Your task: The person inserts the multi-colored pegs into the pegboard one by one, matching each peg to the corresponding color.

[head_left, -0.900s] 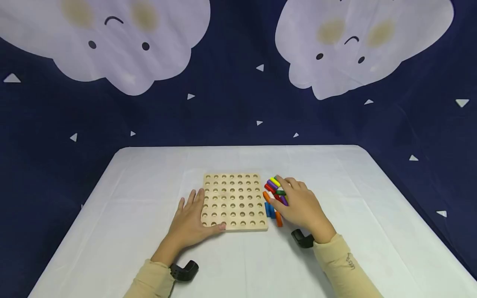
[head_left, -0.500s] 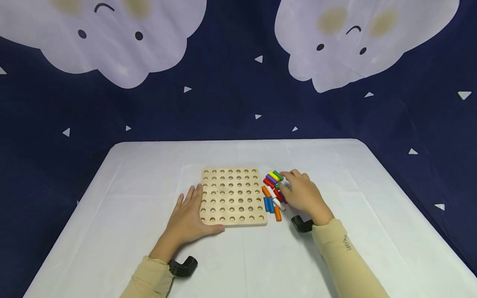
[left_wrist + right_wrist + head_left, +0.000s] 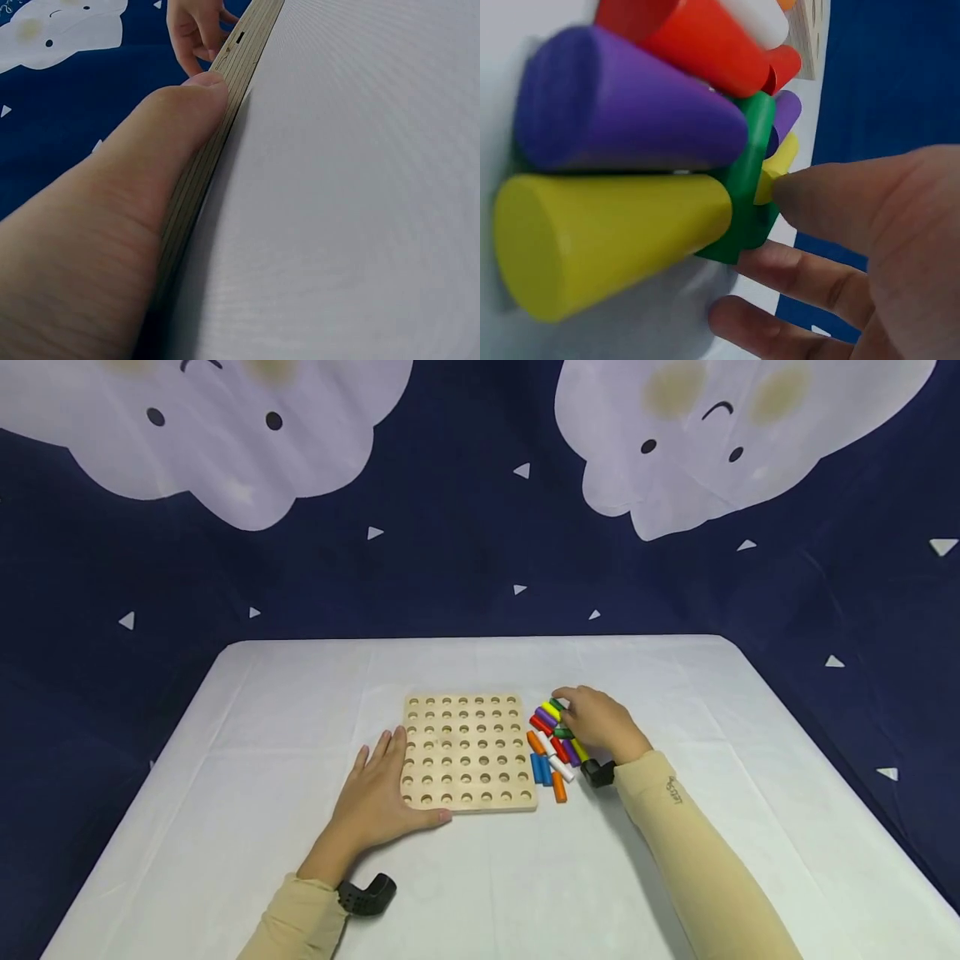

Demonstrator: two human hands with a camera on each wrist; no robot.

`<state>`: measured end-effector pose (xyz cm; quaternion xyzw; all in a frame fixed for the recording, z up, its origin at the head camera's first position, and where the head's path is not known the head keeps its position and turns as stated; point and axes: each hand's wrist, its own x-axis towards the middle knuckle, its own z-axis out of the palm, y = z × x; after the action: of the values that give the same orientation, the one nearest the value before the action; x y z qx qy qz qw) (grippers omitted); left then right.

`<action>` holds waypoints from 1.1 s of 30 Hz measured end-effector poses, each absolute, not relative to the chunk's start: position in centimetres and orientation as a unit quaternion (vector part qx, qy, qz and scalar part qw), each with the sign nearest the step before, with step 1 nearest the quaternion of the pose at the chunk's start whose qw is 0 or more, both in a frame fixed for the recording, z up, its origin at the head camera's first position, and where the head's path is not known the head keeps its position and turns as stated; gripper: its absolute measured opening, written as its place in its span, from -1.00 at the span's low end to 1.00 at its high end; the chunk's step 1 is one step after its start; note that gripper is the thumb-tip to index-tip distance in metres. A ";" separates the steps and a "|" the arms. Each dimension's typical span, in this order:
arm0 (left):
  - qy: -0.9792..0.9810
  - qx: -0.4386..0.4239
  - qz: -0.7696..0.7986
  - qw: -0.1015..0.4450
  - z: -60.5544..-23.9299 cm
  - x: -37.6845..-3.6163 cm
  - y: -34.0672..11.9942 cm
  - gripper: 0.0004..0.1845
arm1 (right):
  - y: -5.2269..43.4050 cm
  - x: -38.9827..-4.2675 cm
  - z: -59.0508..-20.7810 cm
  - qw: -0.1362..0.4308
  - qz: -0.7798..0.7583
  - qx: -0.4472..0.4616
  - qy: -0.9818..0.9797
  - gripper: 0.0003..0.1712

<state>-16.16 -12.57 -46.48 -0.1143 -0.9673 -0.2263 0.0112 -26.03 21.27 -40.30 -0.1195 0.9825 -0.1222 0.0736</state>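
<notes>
A square wooden peg board (image 3: 465,752) with rows of round holes, none holding a peg, lies flat on the white table (image 3: 675,693). My left hand (image 3: 375,797) rests flat at its near left corner, with the thumb (image 3: 187,105) against the board's front edge (image 3: 225,120). A pile of coloured pegs (image 3: 553,745) lies just right of the board. My right hand (image 3: 596,722) curls over the pile's far end. Up close, its thumb (image 3: 840,202) presses the tip of a yellow peg (image 3: 778,163) beside a green peg (image 3: 751,172), with fingers (image 3: 780,330) curled underneath.
Large purple (image 3: 622,112), yellow (image 3: 607,240) and red (image 3: 705,45) pegs lie closest to the right wrist camera. Blue, orange and white pegs (image 3: 551,770) sit at the pile's near end. A dark blue cloud-print backdrop (image 3: 480,527) hangs behind the table.
My right hand has moved from the near side of the peg pile to its far end and curled its fingers there. The left hand stays on the board's corner.
</notes>
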 end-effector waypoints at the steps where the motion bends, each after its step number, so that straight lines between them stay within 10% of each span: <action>1: -0.968 -0.113 -0.226 0.011 -46.4 -16.2 -12.6 0.63 | 21.2 -26.2 -40.2 0.082 -0.125 -0.118 0.982 -0.52; 33: -0.969 -0.111 -0.223 0.008 -46.2 -16.0 -12.6 0.62 | 21.8 -28.2 -40.7 0.099 -0.225 -0.002 0.969 -0.49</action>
<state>-16.04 -12.62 -46.21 -0.1109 -0.9685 -0.2227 0.0082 -28.15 21.77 -40.73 -0.0017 0.9694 -0.2246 0.0992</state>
